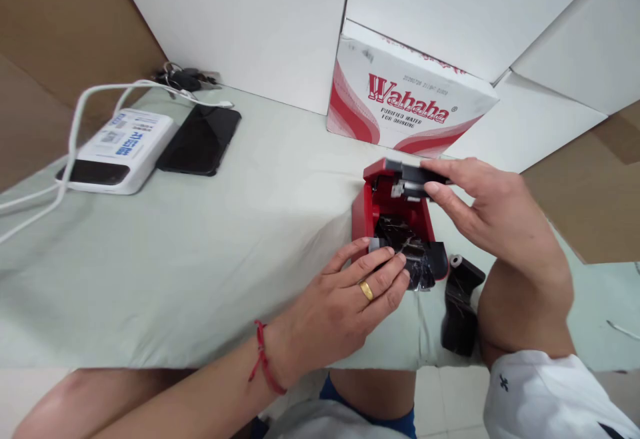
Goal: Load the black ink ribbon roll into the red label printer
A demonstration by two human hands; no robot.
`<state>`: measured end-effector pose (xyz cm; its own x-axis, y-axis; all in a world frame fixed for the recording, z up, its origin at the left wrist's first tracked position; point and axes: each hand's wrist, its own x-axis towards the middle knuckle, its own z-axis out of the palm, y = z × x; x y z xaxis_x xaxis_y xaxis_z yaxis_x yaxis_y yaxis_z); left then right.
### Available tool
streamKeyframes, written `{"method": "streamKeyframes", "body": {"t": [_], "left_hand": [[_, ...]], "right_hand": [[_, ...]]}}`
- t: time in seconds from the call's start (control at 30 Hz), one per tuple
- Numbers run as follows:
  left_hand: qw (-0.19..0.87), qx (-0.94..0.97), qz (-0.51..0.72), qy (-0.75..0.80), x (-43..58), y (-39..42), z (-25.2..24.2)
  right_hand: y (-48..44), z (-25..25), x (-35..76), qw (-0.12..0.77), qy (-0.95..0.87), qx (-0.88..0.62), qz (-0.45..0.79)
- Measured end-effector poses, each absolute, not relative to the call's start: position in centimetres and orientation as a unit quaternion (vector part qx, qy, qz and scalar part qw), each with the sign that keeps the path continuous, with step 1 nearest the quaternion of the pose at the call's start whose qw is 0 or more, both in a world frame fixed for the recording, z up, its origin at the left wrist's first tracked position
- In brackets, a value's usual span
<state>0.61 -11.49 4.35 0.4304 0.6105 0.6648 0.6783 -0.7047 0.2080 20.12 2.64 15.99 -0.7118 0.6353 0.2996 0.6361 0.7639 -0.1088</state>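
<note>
A small red and black device [357, 222], which looks like a label printer, sits near the front of the table with its lid raised. My right hand [480, 206] pinches the black edge of the lid [417, 179] between thumb and fingers. Across the front edge lies my left hand [350, 299], fingers stretched out and touching the glossy black film [417, 272]. This film comes out of the red body and hangs over its front. Beside the device, to the right, is a black roll [460, 312] with a pale core end.
At the back stands a Wahaha water carton [410, 99] against white boxes [240, 32]. To the left are a white power bank [123, 152] with a white cable [75, 132], a black phone [200, 139] and keys [185, 79]. Brown cardboard [595, 186] borders the right.
</note>
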Motion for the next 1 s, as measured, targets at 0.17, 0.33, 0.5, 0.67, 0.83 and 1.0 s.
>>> {"method": "streamKeyframes", "body": {"t": [0.17,0.33,0.5,0.67,0.83,1.0], "left_hand": [[0.058,-0.843,-0.380,-0.376,0.7,-11.5,4.4],[0.038,-0.808,-0.405,-0.427,-0.3,-10.8,4.8],[-0.057,-0.787,-0.381,-0.483,-1.5,-9.6,4.9],[-0.083,-0.800,-0.372,-0.464,-2.2,-9.2,4.8],[-0.063,-0.812,-0.401,-0.419,-2.8,-9.0,4.4],[-0.013,-0.790,-0.447,-0.420,-3.2,-8.8,4.1]], "right_hand": [[0.2,17.1,21.0,0.031,-0.953,-0.298,0.038],[-0.2,17.0,21.2,-0.046,-0.964,-0.261,0.014],[0.5,17.3,21.0,-0.068,-0.966,-0.249,-0.002],[-0.1,17.0,20.7,-0.048,-0.958,-0.282,-0.024],[-0.4,16.7,21.2,-0.040,-0.959,-0.281,0.000],[-1.3,17.8,21.7,-0.021,-0.977,-0.203,0.056]]}}
